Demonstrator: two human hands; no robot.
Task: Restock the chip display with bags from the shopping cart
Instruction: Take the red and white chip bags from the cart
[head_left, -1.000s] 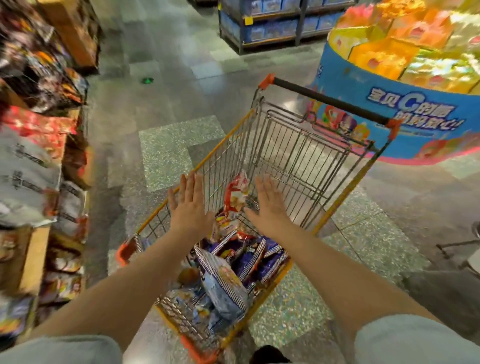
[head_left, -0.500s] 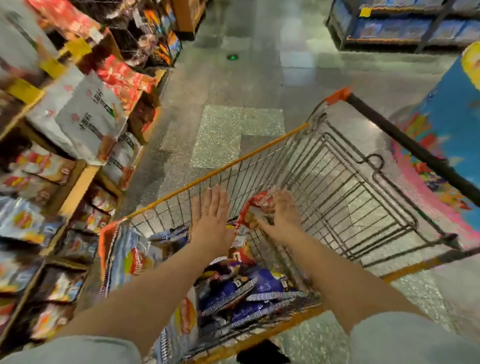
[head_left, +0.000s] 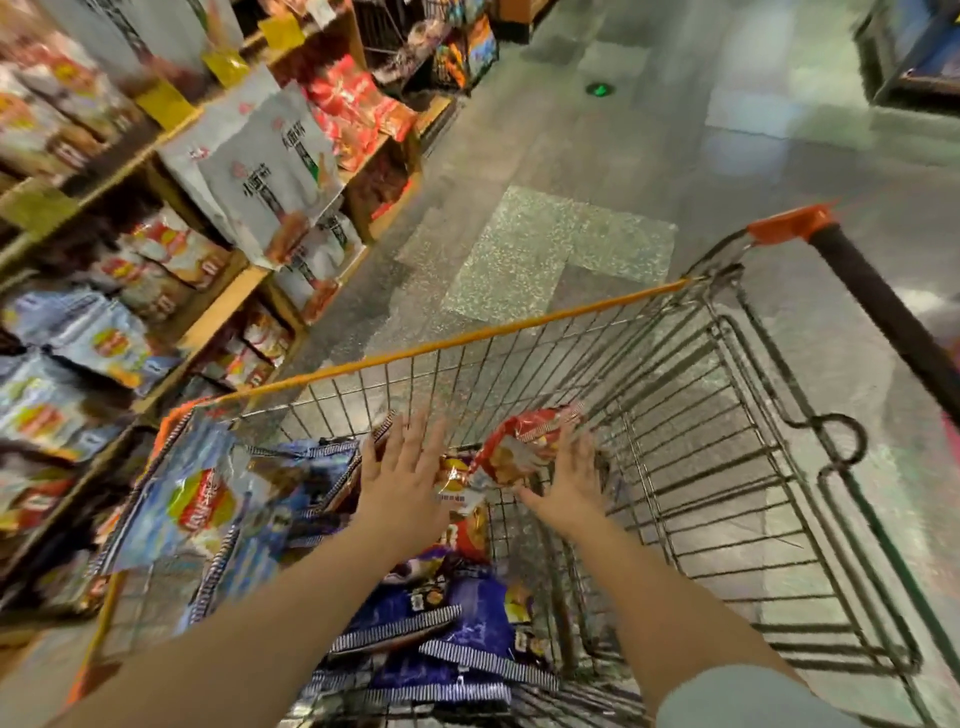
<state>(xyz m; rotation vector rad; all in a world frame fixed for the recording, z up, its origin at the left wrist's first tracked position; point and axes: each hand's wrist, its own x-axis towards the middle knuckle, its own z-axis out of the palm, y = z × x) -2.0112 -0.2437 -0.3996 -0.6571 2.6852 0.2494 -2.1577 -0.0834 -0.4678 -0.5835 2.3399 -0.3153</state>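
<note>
CHANGE: since a second ago my view turned left, chip display (head_left: 171, 291) now beside shopping cart (head_left: 519, 332) | HANDS: left hand (head_left: 402, 486) and right hand (head_left: 569, 480) both flat, fingers spread, closing on red bag (head_left: 519, 449), not gripped yet | MEANING: I judge the pick-up is about to begin; shelf is within reach.
</note>
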